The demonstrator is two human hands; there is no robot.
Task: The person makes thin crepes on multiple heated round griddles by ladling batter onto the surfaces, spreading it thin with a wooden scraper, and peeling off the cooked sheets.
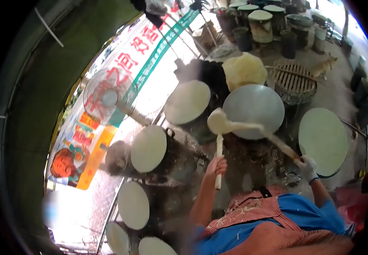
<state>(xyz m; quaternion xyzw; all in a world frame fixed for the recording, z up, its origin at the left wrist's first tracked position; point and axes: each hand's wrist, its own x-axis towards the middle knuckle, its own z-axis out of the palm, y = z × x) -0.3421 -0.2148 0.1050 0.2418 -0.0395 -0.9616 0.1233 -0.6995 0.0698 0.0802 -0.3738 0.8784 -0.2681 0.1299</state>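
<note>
My bare left hand [220,165] is closed round the whitish handle of a ladle [218,123], whose pale round bowl is at the top, near the left rim of a large grey pan [254,111]. In a white glove, my right hand [306,166] grips the brown lower end of a long stick [283,144]. The stick's pale upper end reaches across the pan's lower rim to the ladle's bowl; whether they touch I cannot tell. A large pale round surface [323,140] lies just right of my right hand.
More pale round surfaces [149,148] stand at the left, near a fan [109,97]. Behind the pan are a yellowish lump [244,71] and a slatted rack [294,80]. Several buckets [260,26] stand at the back, and a dog [325,66] at the right.
</note>
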